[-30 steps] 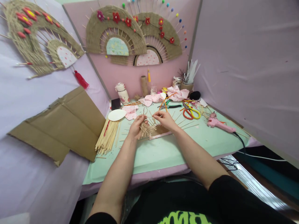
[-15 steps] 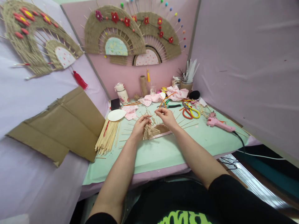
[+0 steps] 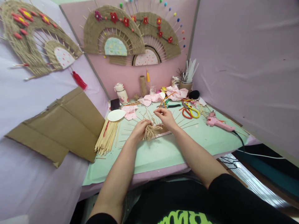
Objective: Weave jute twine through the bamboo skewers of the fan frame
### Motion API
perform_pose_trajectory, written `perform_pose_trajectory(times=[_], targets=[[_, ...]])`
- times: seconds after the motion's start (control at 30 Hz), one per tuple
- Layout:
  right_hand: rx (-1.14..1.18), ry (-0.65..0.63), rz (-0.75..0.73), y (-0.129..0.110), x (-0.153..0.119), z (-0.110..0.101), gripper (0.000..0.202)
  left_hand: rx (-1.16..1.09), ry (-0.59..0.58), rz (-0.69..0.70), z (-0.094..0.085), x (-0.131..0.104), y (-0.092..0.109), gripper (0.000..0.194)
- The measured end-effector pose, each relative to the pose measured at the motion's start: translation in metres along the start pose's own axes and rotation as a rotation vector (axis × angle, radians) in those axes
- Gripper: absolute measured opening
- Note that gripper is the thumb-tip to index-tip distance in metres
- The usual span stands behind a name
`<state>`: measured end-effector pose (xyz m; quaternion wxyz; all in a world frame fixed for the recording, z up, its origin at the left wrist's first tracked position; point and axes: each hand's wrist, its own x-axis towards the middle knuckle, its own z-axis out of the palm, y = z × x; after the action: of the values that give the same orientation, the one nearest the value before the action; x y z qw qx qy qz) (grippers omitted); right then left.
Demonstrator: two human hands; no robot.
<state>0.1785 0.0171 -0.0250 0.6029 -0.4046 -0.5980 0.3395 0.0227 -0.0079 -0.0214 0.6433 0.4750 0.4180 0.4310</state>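
Observation:
My left hand is closed around a frayed bundle of twine, whose loose ends fan toward me. To its right, my right hand is raised with thumb and fingertips pinched together; whatever is between them is too small to make out. Under and beyond my hands lies a half-round brown piece with a pale pink lower edge. Thin sticks radiate from it over the green table cover. My hands and the twine hide part of this piece.
Left are a stick bundle, a white oval and leaning cardboard. Scissors, pliers and a pink glue gun lie right. Behind stand a bottle and twine roll.
My left hand has dropped slightly toward me and its fingers have closed further over the twine. The twine ends have shifted with it. My right hand has barely moved.

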Motion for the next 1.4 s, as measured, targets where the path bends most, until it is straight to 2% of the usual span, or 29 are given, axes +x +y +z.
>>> perform_pose_trajectory(times=[0.2,0.33,0.43,0.5,0.67,0.83,0.93,1.07,1.23,1.4], targets=[[-0.012,-0.007,0.018,0.003,0.0,0.0,0.017,0.06,-0.041,-0.007,-0.003,-0.001,0.004,0.017],[-0.004,0.023,0.111,0.014,0.001,0.003,0.028,-0.021,0.032,0.005,-0.003,0.001,0.001,0.021],[-0.093,-0.01,0.193,0.018,0.0,0.006,0.021,-0.087,0.094,0.026,-0.003,0.003,-0.002,0.023],[-0.161,-0.055,0.155,0.015,-0.001,0.007,0.019,-0.099,0.111,0.042,-0.003,0.004,-0.003,0.025],[-0.212,-0.04,0.021,0.0,-0.004,0.007,0.023,-0.076,0.131,0.061,-0.002,0.003,-0.002,0.026],[-0.263,-0.251,0.137,-0.006,-0.01,0.009,0.039,-0.079,0.155,0.079,-0.003,0.005,-0.004,0.026],[-0.268,-0.297,0.169,-0.001,-0.013,0.012,0.038,-0.07,0.182,0.092,-0.003,0.007,-0.007,0.025],[-0.188,-0.242,0.138,0.003,-0.012,0.014,0.029,-0.058,0.162,0.11,-0.004,0.006,-0.007,0.023],[-0.126,-0.11,0.042,0.0,-0.007,0.01,0.019,-0.026,0.072,0.071,-0.005,0.001,-0.003,0.023],[-0.131,-0.13,-0.054,-0.004,-0.007,0.009,0.014,0.011,0.077,0.095,-0.004,0.002,-0.002,0.023]])
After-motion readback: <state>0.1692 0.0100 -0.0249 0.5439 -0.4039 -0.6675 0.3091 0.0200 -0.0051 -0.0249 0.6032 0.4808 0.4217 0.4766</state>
